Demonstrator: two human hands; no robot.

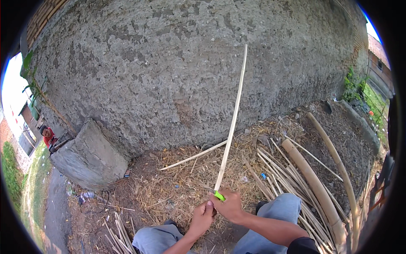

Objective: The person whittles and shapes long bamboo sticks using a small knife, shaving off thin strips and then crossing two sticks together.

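So nearest to me are the two bare hands, right up against each other. The right hand (228, 206) is wrapped around a bright green-handled knife (219, 196), its narrow blade poking out to the left. The left hand (201, 219) has its fingers curled, but its grip is hidden, so I can't tell if it's got the end of the strip. That long, pale, slightly bowed bamboo strip (232, 126) runs from the hands up and away, leaning a bit right. Knees in faded blue trousers (279, 210) sit either side. A heap of thin pale bamboo strips (292, 183) lies to the right, beside a thick tan bamboo pole (314, 186). Farther out, dry straw-coloured shavings (169, 194) cover the ground, plus a small blue scrap (264, 176), way too small to read any print on. Behind that there's a rough grey plastered wall (182, 72), and far left a person in a red top (49, 136) by a chunky grey concrete block (95, 154).
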